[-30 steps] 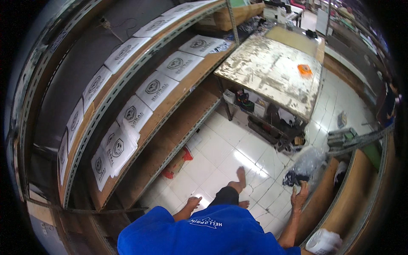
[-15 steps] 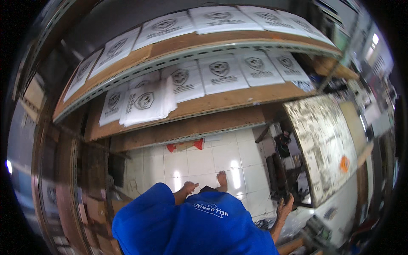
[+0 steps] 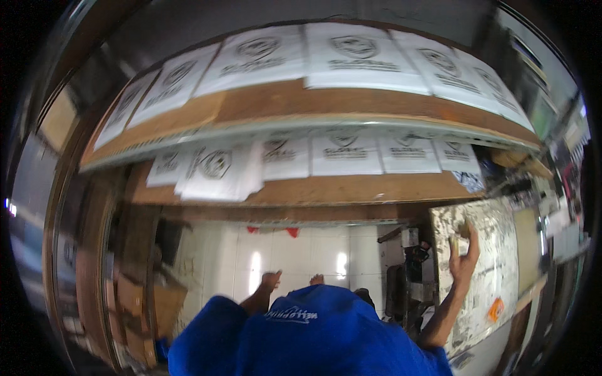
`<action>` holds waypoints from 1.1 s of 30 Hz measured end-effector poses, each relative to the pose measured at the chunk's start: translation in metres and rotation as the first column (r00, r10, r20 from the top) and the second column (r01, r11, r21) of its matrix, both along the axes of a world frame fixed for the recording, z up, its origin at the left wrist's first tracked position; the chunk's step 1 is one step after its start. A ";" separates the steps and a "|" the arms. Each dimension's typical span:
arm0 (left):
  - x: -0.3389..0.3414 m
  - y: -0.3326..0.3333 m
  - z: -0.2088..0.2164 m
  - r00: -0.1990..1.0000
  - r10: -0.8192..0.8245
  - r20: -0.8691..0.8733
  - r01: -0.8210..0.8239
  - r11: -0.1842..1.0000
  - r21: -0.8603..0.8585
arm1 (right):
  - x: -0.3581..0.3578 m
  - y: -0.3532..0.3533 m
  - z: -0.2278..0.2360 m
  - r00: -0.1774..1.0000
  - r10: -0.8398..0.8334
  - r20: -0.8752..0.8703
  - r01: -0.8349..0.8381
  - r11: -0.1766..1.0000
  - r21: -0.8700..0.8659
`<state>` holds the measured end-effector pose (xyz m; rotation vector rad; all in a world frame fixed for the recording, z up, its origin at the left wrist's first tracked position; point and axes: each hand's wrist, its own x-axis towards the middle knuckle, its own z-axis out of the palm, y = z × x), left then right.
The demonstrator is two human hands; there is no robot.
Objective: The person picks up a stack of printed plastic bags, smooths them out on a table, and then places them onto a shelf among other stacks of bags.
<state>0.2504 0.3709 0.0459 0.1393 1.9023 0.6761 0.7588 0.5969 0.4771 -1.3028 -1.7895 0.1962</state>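
Observation:
My right hand (image 3: 464, 258) is raised over a white, dark-speckled tabletop (image 3: 442, 225) on the right. Its thumb and fingers are spread, with nothing seen between them; whether they touch the surface, I cannot tell. Beside my blue shirt, my left hand (image 3: 270, 280) hangs low over the tiled floor, small and blurred, its fingers loosely extended with nothing visible in them. Ahead are two wooden shelf levels. White printed sheets or bags (image 3: 351, 53) lie in a row on the upper one. More are on the lower one, including a thicker white stack (image 3: 216, 172) at the left.
The metal-edged upper shelf (image 3: 263, 100) juts over the lower shelf (image 3: 326, 188). Cardboard boxes (image 3: 166, 304) stand at the lower left beside rack posts. An orange item (image 3: 496, 309) lies on the speckled tabletop. Dark clutter (image 3: 415, 254) sits beside that table.
My right hand has risen from beside the table's near corner to over its top. The view has shifted, so the shelves appear nearer and lower. The white stack stays on the lower shelf.

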 end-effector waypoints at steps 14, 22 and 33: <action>0.139 0.093 0.007 0.852 -0.453 -0.262 0.390 0.884 -0.259 | 0.097 0.475 0.249 0.837 0.254 0.484 -0.278 0.960 -0.023; 0.206 0.112 0.028 0.965 -0.105 -0.239 0.058 0.979 -0.194 | 0.117 0.784 0.197 0.595 0.367 0.715 -0.321 0.924 -0.208; 0.258 0.104 0.018 0.905 -0.309 -0.291 0.193 0.910 -0.367 | 0.166 0.881 0.178 0.495 0.138 0.858 -0.067 0.990 -0.121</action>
